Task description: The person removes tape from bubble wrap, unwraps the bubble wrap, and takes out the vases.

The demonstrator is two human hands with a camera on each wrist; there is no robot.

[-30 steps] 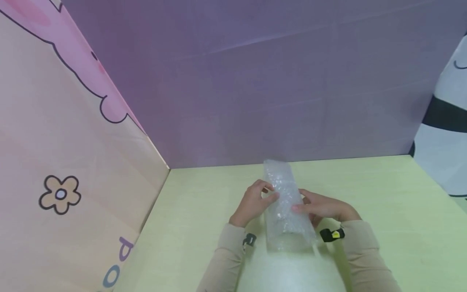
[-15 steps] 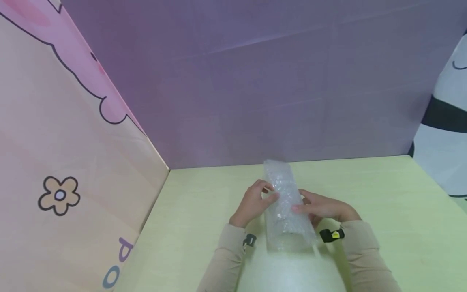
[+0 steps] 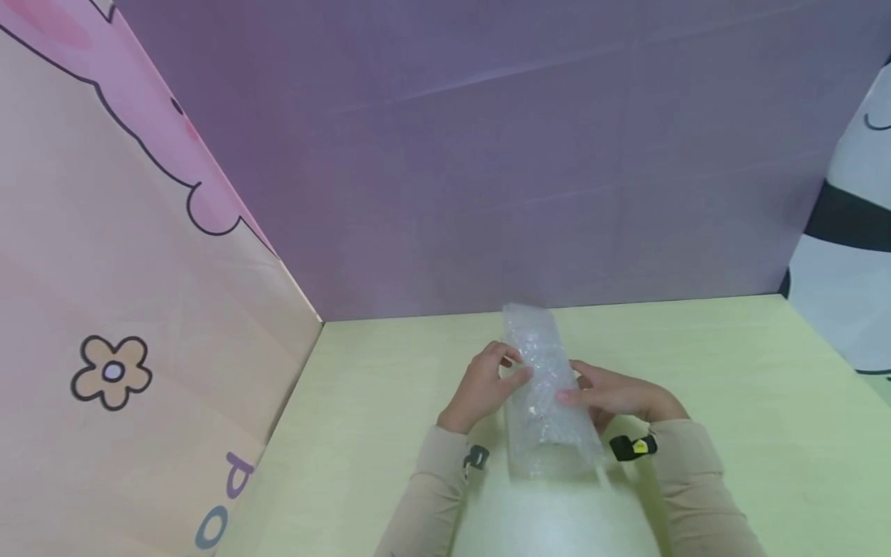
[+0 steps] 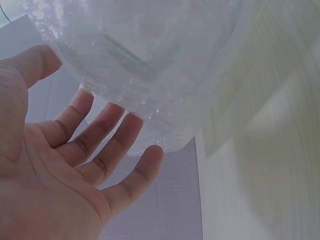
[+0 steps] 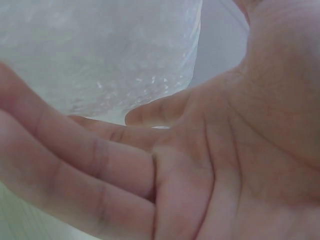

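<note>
A long strip of clear bubble wrap [image 3: 546,379], folded or rolled into a tube, stands out over the table between my two hands in the head view. My left hand [image 3: 483,387] holds its left edge, thumb on the upper face and fingers along the side. In the left wrist view, those fingertips [image 4: 132,120] meet the wrap's rim, and a faint dark V-shaped line shows through the plastic. My right hand [image 3: 619,394] grips the right side, thumb on top. Its other fingers [image 5: 85,155] reach beneath the wrap [image 5: 115,50] in the right wrist view.
A pale yellow-green table [image 3: 390,402] lies under the hands. Behind it rises a purple-grey panel [image 3: 445,155]. A printed panel with a flower [image 3: 113,371] borders the left side, and a white panel with a black band [image 3: 849,216] stands at the right.
</note>
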